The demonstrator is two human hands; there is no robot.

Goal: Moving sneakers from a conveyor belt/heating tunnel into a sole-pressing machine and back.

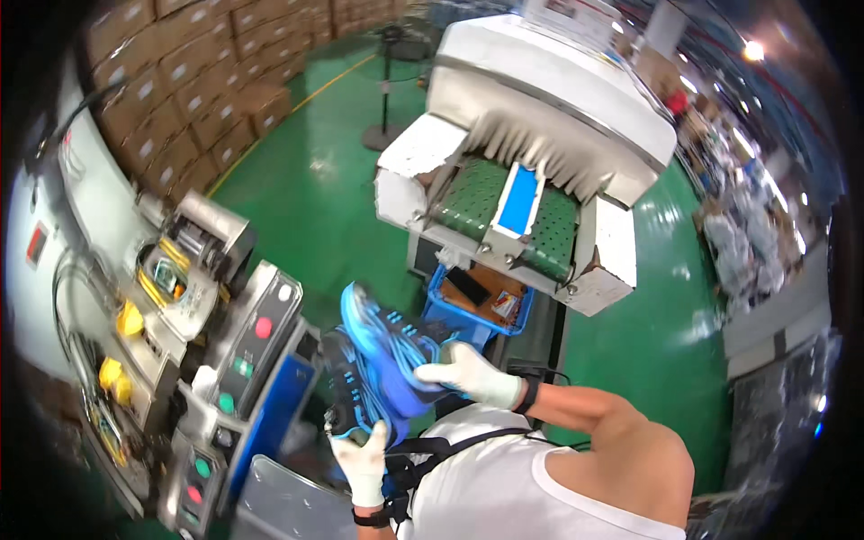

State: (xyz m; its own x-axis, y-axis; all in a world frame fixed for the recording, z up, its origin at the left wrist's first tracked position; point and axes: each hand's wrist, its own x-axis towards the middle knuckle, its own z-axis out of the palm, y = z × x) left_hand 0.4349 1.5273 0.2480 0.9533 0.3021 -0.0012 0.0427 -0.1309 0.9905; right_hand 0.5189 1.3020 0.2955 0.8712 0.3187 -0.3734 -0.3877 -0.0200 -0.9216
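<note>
White gloves cover both of my hands, and dark bands circle my wrists. A black and blue sneaker (353, 382) is gripped near its heel end by my left hand (362, 461). My right hand (472, 373) closes round the heel end of a second sneaker (391, 337), brighter blue with blue laces. The two shoes are side by side in front of my waist, toes pointing away from me, and appear to touch. My fingers on the far side of the shoes are partly hidden.
A white conveyor machine (549, 103) with a green belt (468, 193) and hanging strips stands ahead. Below it, a blue crate (432, 310) holds a dark flat object. At left stands a machine with a button panel (261, 337). Stacked cartons (180, 85) line the far left.
</note>
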